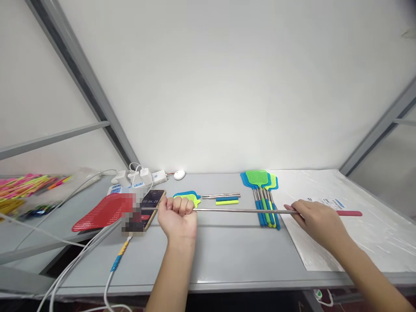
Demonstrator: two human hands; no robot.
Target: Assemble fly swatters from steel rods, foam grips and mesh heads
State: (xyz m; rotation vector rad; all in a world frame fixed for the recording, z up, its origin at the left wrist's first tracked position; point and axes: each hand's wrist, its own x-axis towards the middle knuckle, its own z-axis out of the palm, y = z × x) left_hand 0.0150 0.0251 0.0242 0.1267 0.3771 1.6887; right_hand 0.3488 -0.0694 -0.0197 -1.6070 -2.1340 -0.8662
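A red fly swatter (99, 212) with a long, thin metal rod is stretched sideways above the table. My left hand (178, 214) is closed in a fist around the rod near the swatter's red head. My right hand (316, 221) grips the other end, beside the red handle (350, 213), which sticks out past it. Behind the rod lie blue and yellow-green swatter heads (188, 197), metal rods (221, 196) and two loose handle sleeves (226, 200). A bundle of assembled swatters (261, 184) in green, blue and yellow-green lies nearer my right hand.
A phone (151, 206) showing a timer lies by the left hand, partly blurred. Chargers on a power strip (136, 180) and white cables (94, 242) crowd the left side. A white plastic-wrapped sheet (367, 247) covers the right. Colourful items (29, 186) lie far left.
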